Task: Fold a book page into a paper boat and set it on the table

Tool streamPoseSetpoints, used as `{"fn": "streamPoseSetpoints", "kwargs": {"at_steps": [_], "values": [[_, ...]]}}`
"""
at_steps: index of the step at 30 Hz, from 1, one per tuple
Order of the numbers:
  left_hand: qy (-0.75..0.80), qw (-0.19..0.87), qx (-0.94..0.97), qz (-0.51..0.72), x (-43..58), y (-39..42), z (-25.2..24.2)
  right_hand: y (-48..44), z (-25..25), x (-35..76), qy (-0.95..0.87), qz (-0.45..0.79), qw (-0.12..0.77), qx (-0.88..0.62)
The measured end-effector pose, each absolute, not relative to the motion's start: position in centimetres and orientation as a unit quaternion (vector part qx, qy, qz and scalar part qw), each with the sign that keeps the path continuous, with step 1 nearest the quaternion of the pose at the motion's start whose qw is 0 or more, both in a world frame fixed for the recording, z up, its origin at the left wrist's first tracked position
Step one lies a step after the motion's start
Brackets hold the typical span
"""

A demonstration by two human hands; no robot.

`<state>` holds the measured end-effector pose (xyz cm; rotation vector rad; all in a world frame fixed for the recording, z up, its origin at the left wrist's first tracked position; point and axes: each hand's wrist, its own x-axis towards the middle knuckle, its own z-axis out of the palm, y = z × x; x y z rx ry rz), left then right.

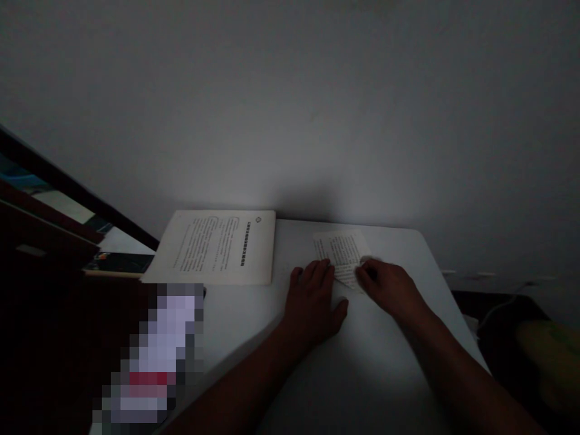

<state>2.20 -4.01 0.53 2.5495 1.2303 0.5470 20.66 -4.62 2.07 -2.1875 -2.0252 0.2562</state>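
A small printed sheet of paper [345,246] lies on the white table, with a diagonal fold along its near side. My left hand [315,303] rests flat with the fingers apart, its fingertips on the paper's left near edge. At the right edge of the sheet, my right hand [390,285] is closed in a pinch on the paper. The fingertips of that hand are dark and partly hidden, so the exact grip is hard to see.
A stack of printed pages [217,251] lies at the table's back left. Nearer, a pixelated object [158,350] sits along the left edge. The white table [399,244] meets a grey wall [290,109]. Dark furniture stands left; a dark and yellowish item [544,344] is at right.
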Motion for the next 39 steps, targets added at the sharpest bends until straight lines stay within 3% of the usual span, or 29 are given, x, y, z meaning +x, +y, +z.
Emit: {"fn": "streamPoseSetpoints", "kwargs": {"at_steps": [14, 39], "values": [[0.396, 0.145, 0.886, 0.193, 2.7, -4.4, 0.7, -4.3, 1.9, 20.5, -0.679, 0.05, 0.022, -0.732], [0.362, 0.172, 0.897, 0.188, 3.1, -4.5, 0.6, -4.4, 1.7, 20.6, -0.673, 0.061, 0.053, -0.735]]}}
